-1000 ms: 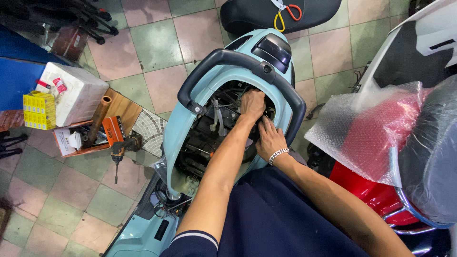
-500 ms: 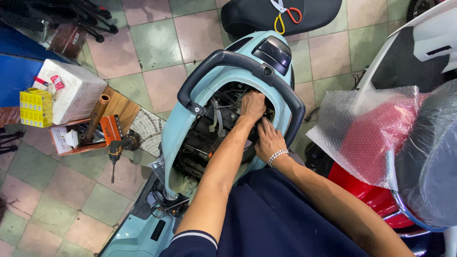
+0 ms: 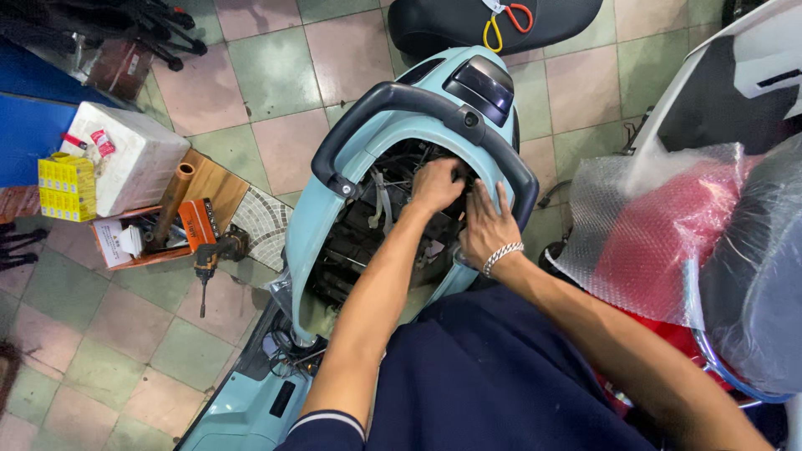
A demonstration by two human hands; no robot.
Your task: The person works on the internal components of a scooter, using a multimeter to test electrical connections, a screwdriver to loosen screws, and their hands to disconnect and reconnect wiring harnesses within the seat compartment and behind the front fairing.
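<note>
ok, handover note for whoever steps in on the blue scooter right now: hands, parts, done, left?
Left hand: reaching into the open rear bay of the light-blue scooter, fingers curled among the wiring; what it grips is hidden.
Right hand: laid flat at the bay's right edge, under the black grab rail, holding nothing visible.
Parts: the seat is off and lies on the floor behind the tail. The cordless drill lies on the floor to the left by the wooden tray.
Done: bay exposed.
Left: the work inside the bay; seat not refitted.
</note>
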